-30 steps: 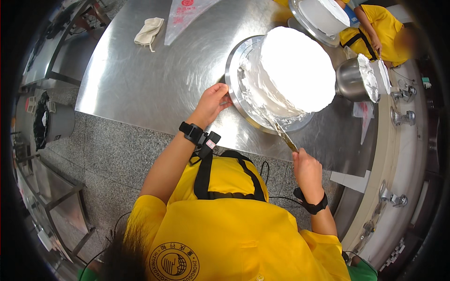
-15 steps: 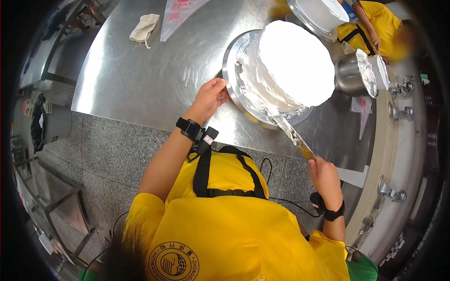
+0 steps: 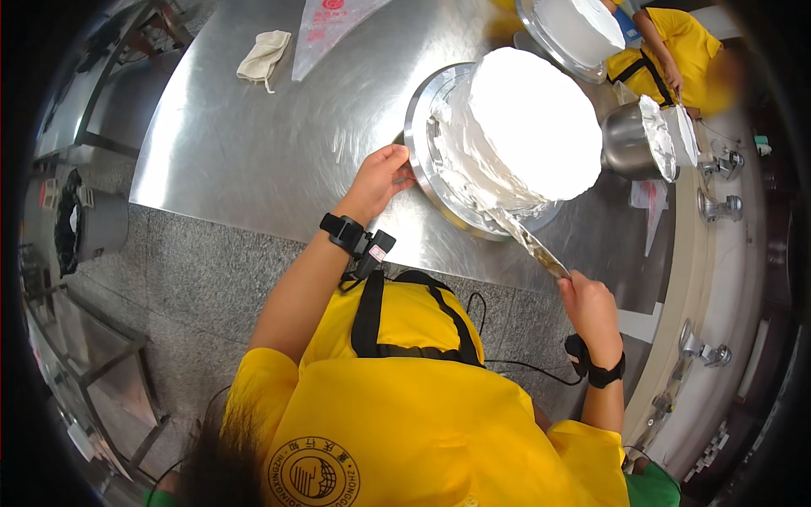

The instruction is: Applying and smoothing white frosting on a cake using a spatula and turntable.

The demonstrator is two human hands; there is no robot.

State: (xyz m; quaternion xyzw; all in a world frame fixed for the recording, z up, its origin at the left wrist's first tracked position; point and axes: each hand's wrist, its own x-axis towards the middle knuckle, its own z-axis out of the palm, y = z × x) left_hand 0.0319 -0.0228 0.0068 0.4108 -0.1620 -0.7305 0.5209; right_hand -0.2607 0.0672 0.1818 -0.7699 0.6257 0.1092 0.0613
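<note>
A round, tall cake covered in white cream stands on a metal cake turntable. Its top is bright and smooth-looking, while the cream on the side facing me is rough and ridged. My left hand pinches the turntable's left rim between thumb and fingers. In my right hand is the handle end of an icing spatula, mostly hidden by the fist. White cream smears its blade, whose far end meets the lower side of the cake just above the turntable.
A metal bowl with cream on its rim stands right of the cake. Beyond is another white cake on a turntable, near a person in yellow. A cloth and piping bags lie on the steel table.
My right hand has shifted slightly right with the spatula, its blade still at the cake's lower side. My left hand keeps its place on the rim. The whole view has moved a little.
</note>
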